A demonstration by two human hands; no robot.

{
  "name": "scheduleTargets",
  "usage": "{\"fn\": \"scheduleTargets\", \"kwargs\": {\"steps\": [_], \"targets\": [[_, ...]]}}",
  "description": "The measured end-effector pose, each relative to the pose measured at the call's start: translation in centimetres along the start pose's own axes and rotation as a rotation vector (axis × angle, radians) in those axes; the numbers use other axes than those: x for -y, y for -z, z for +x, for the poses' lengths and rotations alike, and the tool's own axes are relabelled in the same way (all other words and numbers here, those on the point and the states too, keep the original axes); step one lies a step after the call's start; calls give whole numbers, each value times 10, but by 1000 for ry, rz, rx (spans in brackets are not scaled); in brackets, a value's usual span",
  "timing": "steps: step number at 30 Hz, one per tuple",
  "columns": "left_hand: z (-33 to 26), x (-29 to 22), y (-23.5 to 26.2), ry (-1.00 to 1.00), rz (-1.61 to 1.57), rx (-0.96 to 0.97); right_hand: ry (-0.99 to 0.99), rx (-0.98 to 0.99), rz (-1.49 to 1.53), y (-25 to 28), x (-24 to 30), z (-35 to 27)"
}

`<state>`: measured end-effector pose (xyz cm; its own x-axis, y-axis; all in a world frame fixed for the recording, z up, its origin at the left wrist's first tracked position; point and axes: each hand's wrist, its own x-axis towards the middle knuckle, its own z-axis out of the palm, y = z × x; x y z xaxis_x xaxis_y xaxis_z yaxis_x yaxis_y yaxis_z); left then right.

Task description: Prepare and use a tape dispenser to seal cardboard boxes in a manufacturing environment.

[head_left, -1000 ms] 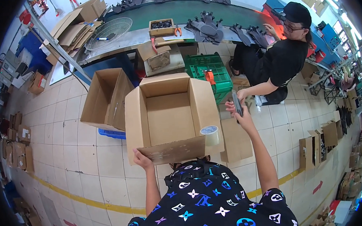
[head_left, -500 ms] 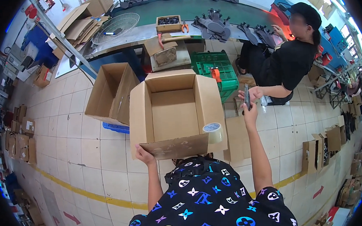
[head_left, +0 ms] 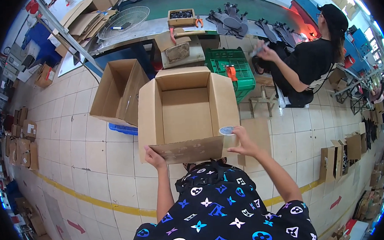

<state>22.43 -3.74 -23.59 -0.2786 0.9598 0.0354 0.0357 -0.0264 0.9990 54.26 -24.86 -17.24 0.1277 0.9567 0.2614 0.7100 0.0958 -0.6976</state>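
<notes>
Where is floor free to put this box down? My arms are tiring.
Bare tiles lie left of the held box, below the second open box toward the yellow line. Right is crowded: green crate, stool, seated person, cardboard sheets.

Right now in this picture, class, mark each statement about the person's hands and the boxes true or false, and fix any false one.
1. The left hand grips the near flap of the open cardboard box. True.
2. The right hand is at a roll of tape on the box's near right corner. True.
3. The box is filled with shoes. False: its inside is bare.
4. A red crate stands behind the box. False: the green crate does.
5. A second open box lies to its left. True.
</notes>
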Motion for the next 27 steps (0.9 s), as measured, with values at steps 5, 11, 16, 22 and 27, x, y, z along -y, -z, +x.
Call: {"fn": "scheduleTargets", "kwargs": {"steps": [5, 11, 16, 22, 27], "targets": [[-2, -11, -12, 24, 66, -55, -76, 420, -97, 41, 5, 4], [24, 7, 10, 73, -92, -125, -192, 778, 63, 43, 48, -46], [22, 16, 18, 156, -134, -35, -227, 772, -119, 58, 77, -75], [34, 29, 37, 127, -261, -64, -289, 453, -476, 73, 38, -88], [28, 6, 29, 60, -380, 18, -268, 235, -466, 40, 15, -101]]}}
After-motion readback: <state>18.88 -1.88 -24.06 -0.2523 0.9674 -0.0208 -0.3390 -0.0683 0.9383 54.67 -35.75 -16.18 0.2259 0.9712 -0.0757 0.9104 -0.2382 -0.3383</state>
